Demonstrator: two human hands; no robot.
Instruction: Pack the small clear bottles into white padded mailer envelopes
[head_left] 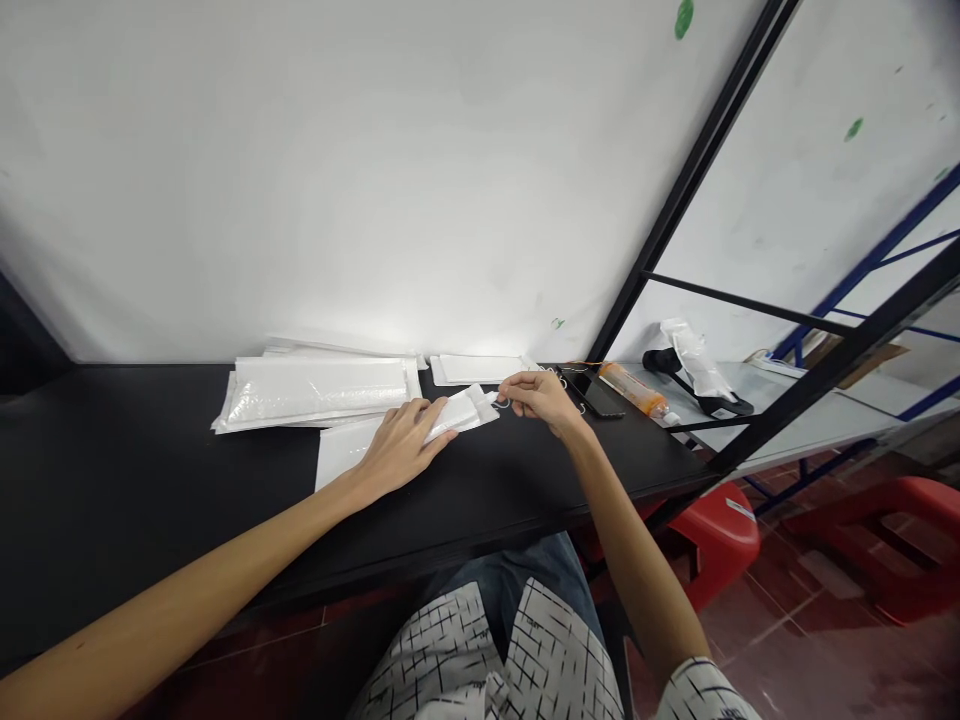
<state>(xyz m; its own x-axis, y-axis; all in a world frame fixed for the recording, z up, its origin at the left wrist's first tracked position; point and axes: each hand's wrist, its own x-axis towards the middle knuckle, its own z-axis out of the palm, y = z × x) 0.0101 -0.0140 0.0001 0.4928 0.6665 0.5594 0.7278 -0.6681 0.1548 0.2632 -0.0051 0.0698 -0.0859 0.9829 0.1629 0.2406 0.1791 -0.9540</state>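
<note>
The stack of white padded envelopes point(319, 390) lies on the black table point(150, 450), close to the pale wall point(337, 200). Just right of the stack and a little nearer the person lies a small white packet point(465, 408), tilted so that its right end points slightly away from the body. The left hand point(405, 440), at the stack's near right corner, holds this packet against the tabletop, fingers over its left part and thumb spread along its near side. The right hand point(540, 395), farther right of the stack, is narrowed to a pinch on a small white piece point(491, 397) at the packet's right end, where a thin pale loop shows; whether the piece is joined to the packet cannot be told. A flat white sheet point(337, 455) lies on the stack's near side, partly under the left hand and wrist. Right of the stack, by the wall, is another long white packet point(480, 370). Farther right of the stack lie a dark phone point(596, 395) and, just beyond it, an orange bottle point(634, 390) on its side.
</note>
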